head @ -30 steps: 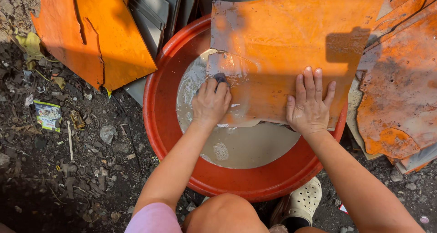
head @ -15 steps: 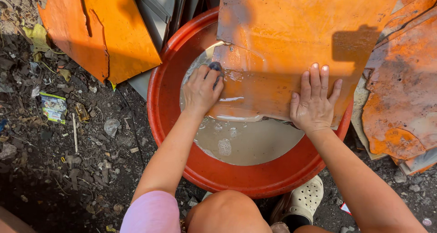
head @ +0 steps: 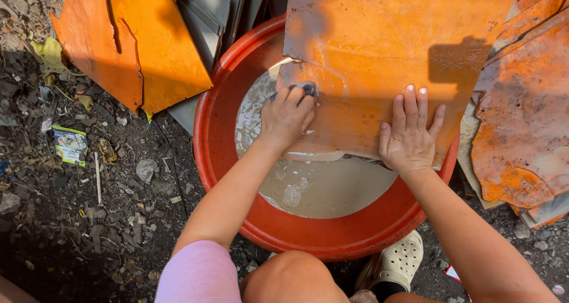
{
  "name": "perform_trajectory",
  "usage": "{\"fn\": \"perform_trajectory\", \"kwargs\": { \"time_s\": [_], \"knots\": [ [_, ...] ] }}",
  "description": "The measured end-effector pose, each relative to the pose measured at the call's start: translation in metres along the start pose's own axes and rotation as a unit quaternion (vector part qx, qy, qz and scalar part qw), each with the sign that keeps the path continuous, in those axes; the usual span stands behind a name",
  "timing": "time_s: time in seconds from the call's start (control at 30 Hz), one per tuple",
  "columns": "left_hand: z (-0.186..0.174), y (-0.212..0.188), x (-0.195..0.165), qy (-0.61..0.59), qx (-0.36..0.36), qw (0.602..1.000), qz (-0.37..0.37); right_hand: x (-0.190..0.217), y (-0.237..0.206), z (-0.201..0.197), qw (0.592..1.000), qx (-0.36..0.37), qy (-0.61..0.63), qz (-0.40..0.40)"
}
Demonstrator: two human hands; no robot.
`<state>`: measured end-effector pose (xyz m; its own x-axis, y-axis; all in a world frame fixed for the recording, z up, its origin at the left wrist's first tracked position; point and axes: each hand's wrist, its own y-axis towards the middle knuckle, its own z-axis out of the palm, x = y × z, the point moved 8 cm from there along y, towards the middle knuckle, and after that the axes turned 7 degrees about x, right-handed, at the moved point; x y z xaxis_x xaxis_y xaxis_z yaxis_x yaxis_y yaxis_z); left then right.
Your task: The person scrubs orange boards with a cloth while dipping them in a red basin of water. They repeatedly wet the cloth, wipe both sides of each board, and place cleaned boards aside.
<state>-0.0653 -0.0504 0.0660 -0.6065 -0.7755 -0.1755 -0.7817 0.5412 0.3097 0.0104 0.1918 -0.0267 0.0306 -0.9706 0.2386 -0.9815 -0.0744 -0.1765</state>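
A large orange sheet [head: 385,48], wet and dirty, lies across a red round basin [head: 332,235] that holds murky soapy water [head: 320,187]. My left hand [head: 287,116] is closed on a small dark scrubbing pad [head: 308,88] and presses it against the sheet's left edge. My right hand [head: 410,134] rests flat on the sheet's lower right part, fingers spread, holding it down. My knee and a pink sleeve show at the bottom.
More orange sheets lean at the upper left [head: 124,42] and lie stacked at the right [head: 521,125]. Grey panels [head: 207,13] stand behind the basin. Dark littered ground with a small wrapper [head: 70,144] spreads to the left. A white perforated shoe [head: 397,261] is below the basin.
My left hand with the pad has slid up along the sheet's left edge. My right hand stays flat on the sheet.
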Motion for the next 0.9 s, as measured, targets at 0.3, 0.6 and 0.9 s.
{"fn": "perform_trajectory", "kwargs": {
  "time_s": [0.3,0.6,0.9],
  "knots": [
    [0.009,0.004,-0.035,-0.032,0.047,0.994,-0.094,0.006,0.003,-0.010,1.000,-0.007,-0.006,-0.012],
    [0.014,0.044,0.022,0.016,-0.100,0.970,-0.223,0.005,-0.002,-0.008,1.000,-0.025,-0.002,-0.013],
    [0.035,0.070,-0.079,-0.003,-0.006,0.999,0.043,0.008,0.002,-0.016,0.999,-0.033,-0.004,-0.010]
  ]
}}
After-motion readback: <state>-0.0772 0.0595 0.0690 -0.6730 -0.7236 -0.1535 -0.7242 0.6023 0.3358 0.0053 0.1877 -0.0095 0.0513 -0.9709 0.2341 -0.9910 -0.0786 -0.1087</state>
